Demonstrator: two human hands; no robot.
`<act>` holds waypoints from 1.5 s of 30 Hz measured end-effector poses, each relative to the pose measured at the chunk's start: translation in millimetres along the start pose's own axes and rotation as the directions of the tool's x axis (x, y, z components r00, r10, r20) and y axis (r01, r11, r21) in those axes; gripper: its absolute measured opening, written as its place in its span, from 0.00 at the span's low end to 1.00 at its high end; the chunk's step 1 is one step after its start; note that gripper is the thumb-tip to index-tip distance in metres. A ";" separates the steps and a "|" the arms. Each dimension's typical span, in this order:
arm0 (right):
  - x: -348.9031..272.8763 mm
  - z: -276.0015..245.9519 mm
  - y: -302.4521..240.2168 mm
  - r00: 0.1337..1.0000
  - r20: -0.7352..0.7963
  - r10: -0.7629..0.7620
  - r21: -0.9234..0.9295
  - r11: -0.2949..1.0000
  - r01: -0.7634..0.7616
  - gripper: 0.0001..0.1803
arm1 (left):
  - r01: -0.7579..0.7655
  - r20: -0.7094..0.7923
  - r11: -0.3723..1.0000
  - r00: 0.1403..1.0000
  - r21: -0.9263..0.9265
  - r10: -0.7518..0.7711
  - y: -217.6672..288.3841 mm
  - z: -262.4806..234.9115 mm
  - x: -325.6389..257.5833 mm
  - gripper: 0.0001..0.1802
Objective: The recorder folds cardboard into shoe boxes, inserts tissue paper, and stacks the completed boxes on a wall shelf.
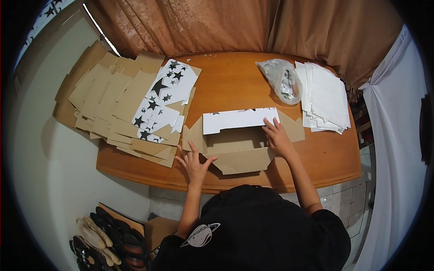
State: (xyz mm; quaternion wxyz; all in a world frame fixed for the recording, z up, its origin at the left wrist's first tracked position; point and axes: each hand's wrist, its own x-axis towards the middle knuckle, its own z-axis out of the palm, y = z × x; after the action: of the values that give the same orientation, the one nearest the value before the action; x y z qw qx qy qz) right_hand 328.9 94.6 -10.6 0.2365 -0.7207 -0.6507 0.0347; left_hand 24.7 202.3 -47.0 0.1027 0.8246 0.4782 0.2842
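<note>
— What is seen, from the left?

— A stack of flat cardboard pieces (113, 104) is fanned out there. The left hand (193, 163) is laid flat, fingers spread, clamped on nothing, beside the cardboard blank (239, 149) at the table's (325, 158) front edge.

— And rightward?

— The right hand (278, 137) is pressed open on the white flap (237, 119). If pressed unevenly, the fold could be creased crookedly.

Box blank (239, 144) at table (334, 162) front centre. Left hand (194, 165) on table at blank's left flap; right hand (276, 137) on its right side. Card stack (122, 104) left. Bag (282, 80) behind blank; sheets (327, 97) right of bag.
</note>
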 end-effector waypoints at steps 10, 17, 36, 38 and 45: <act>3.0 10.7 -8.7 0.991 0.120 0.054 0.005 0.998 -0.055 0.21 | -0.085 -0.035 0.995 0.996 0.050 0.087 7.4 2.9 1.6 0.58; -3.5 13.0 -13.6 1.000 -0.001 0.028 -0.128 0.991 -0.028 0.23 | -0.356 -0.015 0.934 0.934 0.019 0.356 6.7 -4.1 8.6 0.38; -48.5 -4.2 -33.7 0.756 -0.655 0.007 -0.190 0.966 -0.173 0.31 | -0.406 0.233 0.912 0.894 0.061 0.383 47.1 -15.0 24.7 0.26; -54.4 0.3 -33.5 0.690 -0.714 0.120 -0.036 0.978 -0.207 0.34 | -0.392 0.231 0.920 0.897 0.022 0.377 56.3 -8.5 33.2 0.27; -54.3 20.0 -39.0 0.811 -0.545 0.212 0.322 0.946 -0.032 0.38 | -0.558 0.367 0.818 0.738 -0.137 0.566 89.5 31.3 73.7 0.49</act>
State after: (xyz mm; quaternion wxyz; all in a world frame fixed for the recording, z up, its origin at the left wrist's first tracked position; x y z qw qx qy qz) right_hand 277.7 50.3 -27.2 0.5237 -0.6944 -0.4885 -0.0705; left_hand 136.0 221.3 -5.8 0.1131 0.9688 0.1742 0.1354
